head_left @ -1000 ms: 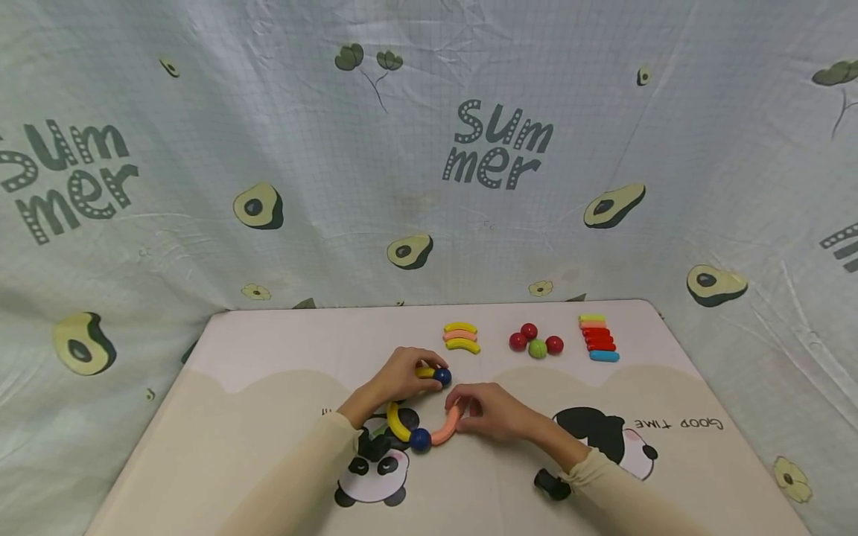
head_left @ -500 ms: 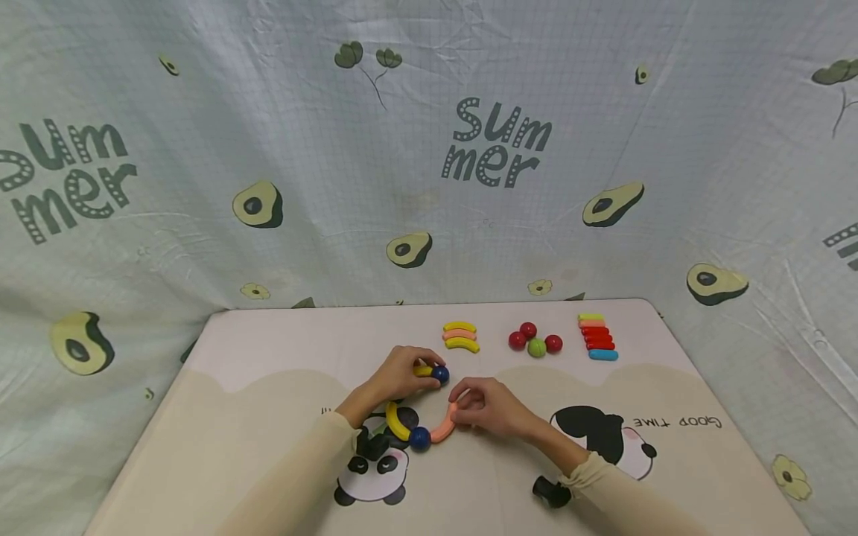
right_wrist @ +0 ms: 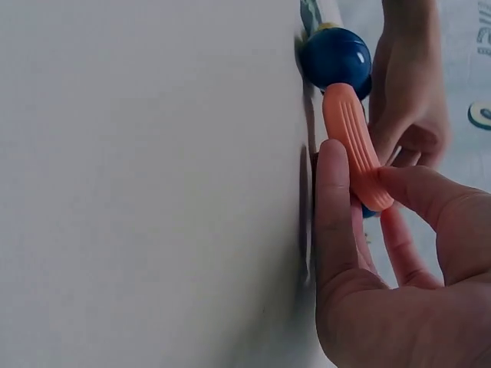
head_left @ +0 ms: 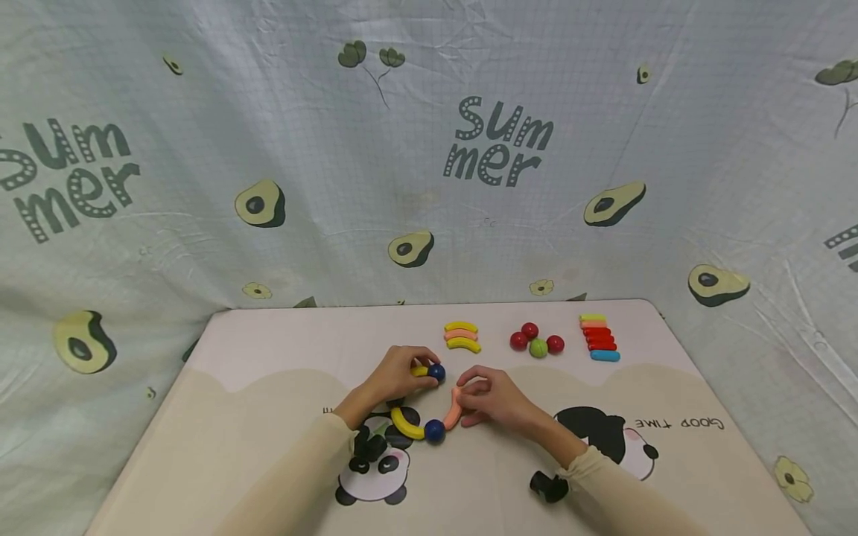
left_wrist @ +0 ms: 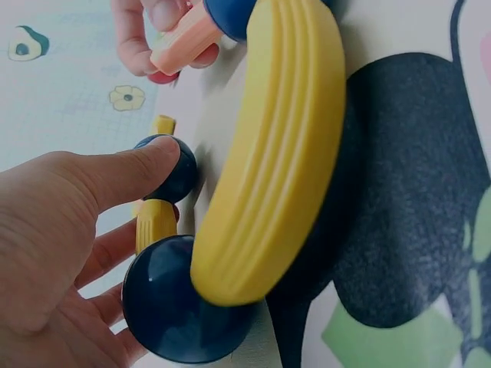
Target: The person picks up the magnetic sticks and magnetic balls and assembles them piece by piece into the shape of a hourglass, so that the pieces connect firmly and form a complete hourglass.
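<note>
In the head view my left hand (head_left: 397, 374) holds a dark blue ball (head_left: 436, 372) with a yellow rod (head_left: 419, 371) joined to it. The left wrist view shows its thumb on that ball; the yellow rod leads to a second blue ball (left_wrist: 180, 303), where a ribbed yellow curved rod (left_wrist: 276, 146) joins on. That curved rod runs to another blue ball (head_left: 434, 431), followed by a salmon-pink curved rod (head_left: 453, 411). My right hand (head_left: 494, 400) pinches the pink rod's free end between thumb and fingers. Together the pieces form an arc that opens between the two hands.
Behind the hands lie a stack of yellow and pink curved rods (head_left: 462, 344), a cluster of red balls (head_left: 518, 341) with one green ball (head_left: 538, 348), and a row of coloured straight rods (head_left: 600, 339). A printed cloth (head_left: 409, 149) hangs beyond the table (head_left: 268, 335).
The lower blue ball and the pink rod have shifted right and slightly away, the pink rod turning more upright. My right hand has moved forward with it; the left hand's ball has shifted slightly left.
</note>
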Available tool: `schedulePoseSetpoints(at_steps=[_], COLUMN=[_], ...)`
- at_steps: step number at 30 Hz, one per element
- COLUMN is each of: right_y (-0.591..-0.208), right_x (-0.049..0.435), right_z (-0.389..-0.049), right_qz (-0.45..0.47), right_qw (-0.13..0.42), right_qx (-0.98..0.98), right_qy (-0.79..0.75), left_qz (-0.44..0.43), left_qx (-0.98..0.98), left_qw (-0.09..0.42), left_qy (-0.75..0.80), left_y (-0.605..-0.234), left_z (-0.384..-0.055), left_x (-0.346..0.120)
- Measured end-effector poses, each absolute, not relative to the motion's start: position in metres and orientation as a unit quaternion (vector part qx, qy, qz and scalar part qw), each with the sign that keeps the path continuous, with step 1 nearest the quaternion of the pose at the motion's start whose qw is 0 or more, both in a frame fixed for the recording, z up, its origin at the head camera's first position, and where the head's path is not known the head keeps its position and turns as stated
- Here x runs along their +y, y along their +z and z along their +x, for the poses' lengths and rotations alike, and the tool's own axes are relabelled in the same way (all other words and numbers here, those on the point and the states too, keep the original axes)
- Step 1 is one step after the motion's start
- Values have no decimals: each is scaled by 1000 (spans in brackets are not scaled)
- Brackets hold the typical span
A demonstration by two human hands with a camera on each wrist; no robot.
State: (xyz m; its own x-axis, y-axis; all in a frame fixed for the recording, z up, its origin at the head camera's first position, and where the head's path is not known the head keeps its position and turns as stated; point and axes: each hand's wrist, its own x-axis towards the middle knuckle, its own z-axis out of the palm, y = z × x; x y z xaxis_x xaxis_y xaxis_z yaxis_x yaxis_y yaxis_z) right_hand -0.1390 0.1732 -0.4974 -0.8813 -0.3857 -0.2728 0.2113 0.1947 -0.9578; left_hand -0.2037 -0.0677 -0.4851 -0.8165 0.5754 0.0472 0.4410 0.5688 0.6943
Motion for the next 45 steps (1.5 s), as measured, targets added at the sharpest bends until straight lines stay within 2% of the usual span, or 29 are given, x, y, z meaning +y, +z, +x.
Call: schedulePoseSetpoints(at_steps=[19, 26, 36, 45], right_y=[-488, -486, -484, -486], right_x=[172, 174, 183, 181], right_z=[-141, -150, -164, -167], right_qz=[-43, -41, -92, -117], right_qw=[217, 203, 246, 244], right_qx=[750, 774, 782, 791], right_qy=[-623, -598, -565, -549], left_qz=[278, 272, 266, 275], left_qx=[884, 885, 884, 879], left_qw=[77, 99, 101, 95], left_qy=[368, 366, 372, 377], left_y=[-488, -485, -486, -487], left_z=[-199, -198, -195, -194], left_x=[-70, -69, -69, -67])
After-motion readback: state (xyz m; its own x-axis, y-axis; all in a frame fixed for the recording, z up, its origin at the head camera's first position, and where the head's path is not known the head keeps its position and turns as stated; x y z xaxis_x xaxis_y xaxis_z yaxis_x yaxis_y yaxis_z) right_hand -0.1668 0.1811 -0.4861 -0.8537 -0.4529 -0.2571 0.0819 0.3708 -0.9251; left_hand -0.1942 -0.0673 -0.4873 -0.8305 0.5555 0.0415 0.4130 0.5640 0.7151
